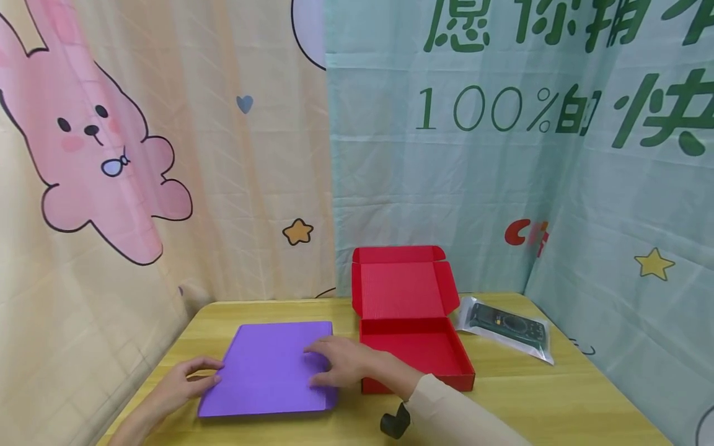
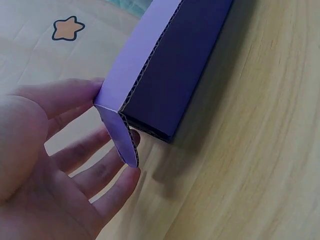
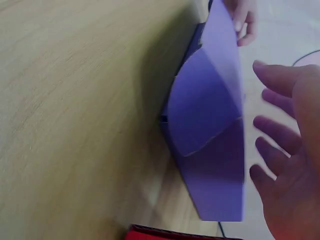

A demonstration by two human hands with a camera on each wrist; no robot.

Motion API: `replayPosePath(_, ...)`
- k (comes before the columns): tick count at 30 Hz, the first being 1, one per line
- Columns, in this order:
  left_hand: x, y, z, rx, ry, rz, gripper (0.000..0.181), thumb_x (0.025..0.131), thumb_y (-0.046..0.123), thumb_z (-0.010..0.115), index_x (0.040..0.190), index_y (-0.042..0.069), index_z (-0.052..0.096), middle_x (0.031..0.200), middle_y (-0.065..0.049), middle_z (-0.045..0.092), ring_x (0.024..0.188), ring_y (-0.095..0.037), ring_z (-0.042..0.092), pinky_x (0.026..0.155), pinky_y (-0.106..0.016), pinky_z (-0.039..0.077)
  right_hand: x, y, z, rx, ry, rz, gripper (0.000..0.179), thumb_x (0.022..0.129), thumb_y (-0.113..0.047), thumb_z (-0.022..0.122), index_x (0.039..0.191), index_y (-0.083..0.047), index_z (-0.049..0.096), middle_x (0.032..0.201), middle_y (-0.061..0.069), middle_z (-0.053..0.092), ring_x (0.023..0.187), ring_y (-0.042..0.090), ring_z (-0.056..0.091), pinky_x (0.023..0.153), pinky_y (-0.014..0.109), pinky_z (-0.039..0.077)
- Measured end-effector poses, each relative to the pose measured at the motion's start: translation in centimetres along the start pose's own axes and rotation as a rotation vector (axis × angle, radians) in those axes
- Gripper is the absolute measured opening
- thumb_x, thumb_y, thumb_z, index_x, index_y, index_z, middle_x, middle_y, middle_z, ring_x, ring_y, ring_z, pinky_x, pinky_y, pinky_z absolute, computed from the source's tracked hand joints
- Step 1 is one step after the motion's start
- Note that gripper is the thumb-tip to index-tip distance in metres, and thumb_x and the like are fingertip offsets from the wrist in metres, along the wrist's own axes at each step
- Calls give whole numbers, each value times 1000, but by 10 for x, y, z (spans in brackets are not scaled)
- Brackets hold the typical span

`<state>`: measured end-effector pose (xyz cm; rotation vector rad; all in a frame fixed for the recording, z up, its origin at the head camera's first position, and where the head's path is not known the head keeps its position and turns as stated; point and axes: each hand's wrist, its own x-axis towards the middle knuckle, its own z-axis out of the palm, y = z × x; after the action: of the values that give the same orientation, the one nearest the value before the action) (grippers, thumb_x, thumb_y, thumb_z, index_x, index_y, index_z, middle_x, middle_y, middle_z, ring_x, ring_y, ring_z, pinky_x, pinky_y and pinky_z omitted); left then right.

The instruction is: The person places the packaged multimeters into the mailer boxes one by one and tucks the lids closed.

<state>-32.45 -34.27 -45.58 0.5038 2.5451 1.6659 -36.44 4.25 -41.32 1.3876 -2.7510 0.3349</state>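
Observation:
A purple cardboard box (image 1: 273,371) lies on the left part of the table, its lid lowered over it. In the left wrist view a small side flap (image 2: 120,135) sticks out at the lid's corner. My left hand (image 1: 186,384) holds that corner, thumb at the upper edge and fingertips at the flap. Above the box's right side is my right hand (image 1: 343,362), fingers spread. The right wrist view shows this hand (image 3: 290,145) apart from a rounded side flap (image 3: 205,105), which stands outside the box wall.
An open red cardboard box (image 1: 418,347) stands right of the purple one, its lid raised at the back. Farther right, a dark device with a round dial lies in a clear plastic bag (image 1: 507,328). Printed curtains (image 1: 256,186) hang behind the wooden table (image 1: 535,402).

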Motion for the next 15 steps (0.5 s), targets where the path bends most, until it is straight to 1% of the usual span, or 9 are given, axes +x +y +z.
replayPosePath(2, 1, -1, 0, -20, -23, 31, 34, 102, 7, 64, 124, -18, 57, 129, -16, 60, 102, -5, 65, 82, -29, 59, 8, 3, 2, 32, -5, -83, 52, 98, -40, 70, 145, -18, 62, 146, -4, 58, 138, 10, 48, 113, 29, 38)
replayPosePath(4, 2, -1, 1, -43, -43, 44, 34, 103, 6, 62, 126, -19, 55, 129, -13, 59, 103, -4, 64, 82, -30, 59, 14, 6, 7, 63, -22, -138, 50, 100, -38, 69, 145, -19, 63, 150, -5, 55, 142, 10, 43, 116, 29, 33)
replayPosePath(5, 3, -1, 2, -48, -52, 48, 35, 103, 5, 61, 126, -20, 54, 130, -14, 58, 103, -4, 64, 82, -30, 59, 17, 8, 10, 76, -35, -154, 49, 100, -37, 69, 145, -20, 63, 152, -5, 53, 144, 9, 41, 117, 29, 31)
replayPosePath(7, 3, 0, 2, -44, -63, 57, 36, 104, 5, 60, 128, -21, 51, 132, -20, 57, 104, -5, 63, 82, -30, 59, 20, 12, 14, 125, -72, -142, 48, 99, -36, 70, 145, -21, 63, 155, -6, 50, 146, 9, 36, 119, 31, 28)
replayPosePath(10, 3, 3, 3, -13, -21, 21, 44, 104, 7, 62, 135, -20, 47, 135, -29, 53, 105, -7, 62, 81, -31, 59, 25, 16, 15, 194, -112, -101, 48, 98, -36, 72, 144, -23, 64, 157, -9, 47, 149, 9, 31, 122, 34, 24)
replayPosePath(12, 2, 7, 4, 13, 23, -18, 48, 103, 9, 64, 136, -19, 45, 129, -30, 56, 103, -12, 63, 79, -32, 59, 27, 17, 13, 224, -127, -84, 49, 97, -37, 73, 144, -24, 65, 157, -11, 46, 149, 8, 29, 122, 35, 23)
replayPosePath(14, 0, 11, 5, 59, 75, -77, 46, 102, 12, 66, 132, -18, 48, 116, -24, 62, 95, -16, 65, 75, -32, 59, 30, 17, 12, 240, -131, -78, 49, 96, -37, 74, 143, -24, 65, 156, -11, 46, 149, 7, 29, 122, 35, 22)
replayPosePath(15, -2, 13, 6, 93, 93, -109, 42, 102, 14, 67, 127, -16, 52, 106, -19, 64, 88, -16, 64, 71, -30, 59, 31, 17, 11, 242, -135, -78, 50, 96, -38, 75, 143, -25, 65, 156, -11, 46, 149, 7, 30, 122, 35, 22)
